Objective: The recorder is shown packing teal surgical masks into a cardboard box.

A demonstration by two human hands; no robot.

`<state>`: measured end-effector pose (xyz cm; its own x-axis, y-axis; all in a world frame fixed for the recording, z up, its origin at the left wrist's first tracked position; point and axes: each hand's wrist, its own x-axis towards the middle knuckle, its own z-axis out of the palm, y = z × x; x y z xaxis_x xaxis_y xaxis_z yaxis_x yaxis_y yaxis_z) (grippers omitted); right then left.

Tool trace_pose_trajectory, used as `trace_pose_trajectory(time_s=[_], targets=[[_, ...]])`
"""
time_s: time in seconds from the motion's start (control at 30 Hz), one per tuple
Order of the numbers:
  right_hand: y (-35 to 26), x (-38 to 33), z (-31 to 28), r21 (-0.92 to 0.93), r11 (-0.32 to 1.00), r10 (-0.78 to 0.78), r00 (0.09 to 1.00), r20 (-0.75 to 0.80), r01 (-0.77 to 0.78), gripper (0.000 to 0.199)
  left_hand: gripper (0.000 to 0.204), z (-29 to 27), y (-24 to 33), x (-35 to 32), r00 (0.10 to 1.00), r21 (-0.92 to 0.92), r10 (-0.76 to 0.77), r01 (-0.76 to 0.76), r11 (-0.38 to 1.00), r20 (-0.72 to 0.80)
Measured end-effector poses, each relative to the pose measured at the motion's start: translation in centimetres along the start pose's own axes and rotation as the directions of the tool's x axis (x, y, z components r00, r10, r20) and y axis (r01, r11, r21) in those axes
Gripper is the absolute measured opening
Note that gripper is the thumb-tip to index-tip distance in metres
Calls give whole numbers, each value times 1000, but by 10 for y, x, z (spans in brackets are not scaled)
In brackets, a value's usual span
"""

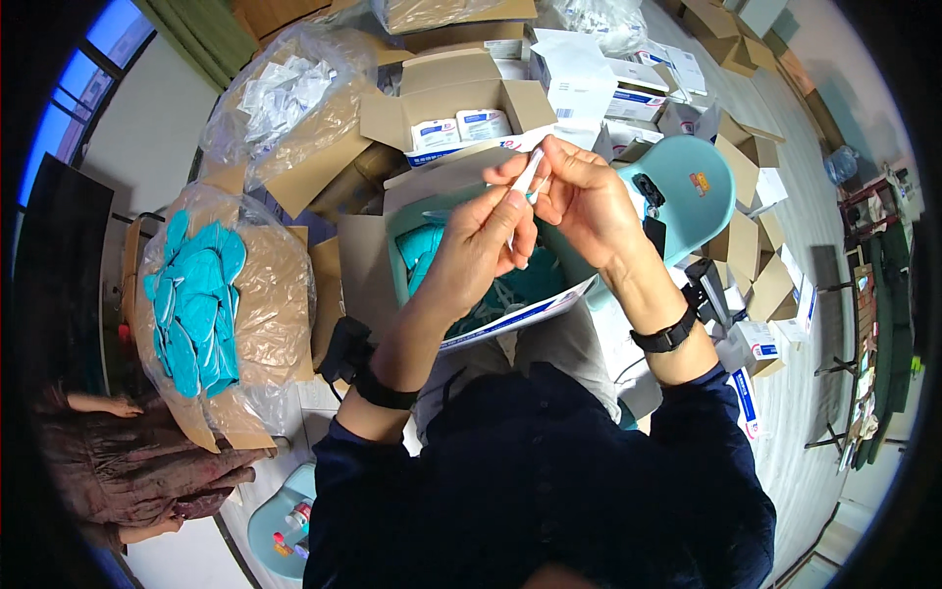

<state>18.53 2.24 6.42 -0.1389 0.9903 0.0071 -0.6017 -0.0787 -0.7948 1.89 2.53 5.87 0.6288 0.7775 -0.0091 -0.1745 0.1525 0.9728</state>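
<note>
Both my hands meet above an open box (365, 265) in front of me. A narrow white folded strip (527, 177) is pinched between them, seen almost edge-on; a bit of teal shows beside it. My left hand (481, 240) grips its lower part with thumb and fingers. At its upper end, my right hand (592, 201) has the fingertips closed on it. Below, teal folded masks (420, 253) with white loops lie in a light-teal bin set in the box, partly hidden by my hands and wrists.
To the left, a plastic-lined carton (270, 304) holds a heap of teal masks (201, 304). Ahead stand a carton with white packs (483, 125) and a bag of white packets (287, 93). A teal stool (687, 196) is at right; another person's hand (120, 405) shows at left.
</note>
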Motion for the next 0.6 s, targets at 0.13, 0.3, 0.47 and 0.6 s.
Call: trace_pose_trajectory(time_s=[0.13,0.3,0.47,0.6], targets=[[0,11,-2,373,918,154,987,-33,-131,27,34,3,-15,-9,996,-187,-84,88,978,26],[-3,29,-17,420,895,181,983,-36,-149,18,33,4,-14,-31,978,-353,-211,196,915,-4],[-21,46,-18,468,880,197,959,-205,-81,22,32,2,-18,-61,960,-386,-279,250,888,-19],[-62,52,-95,388,897,-138,968,-212,213,22,33,5,-19,-98,912,-339,-409,383,859,-7]])
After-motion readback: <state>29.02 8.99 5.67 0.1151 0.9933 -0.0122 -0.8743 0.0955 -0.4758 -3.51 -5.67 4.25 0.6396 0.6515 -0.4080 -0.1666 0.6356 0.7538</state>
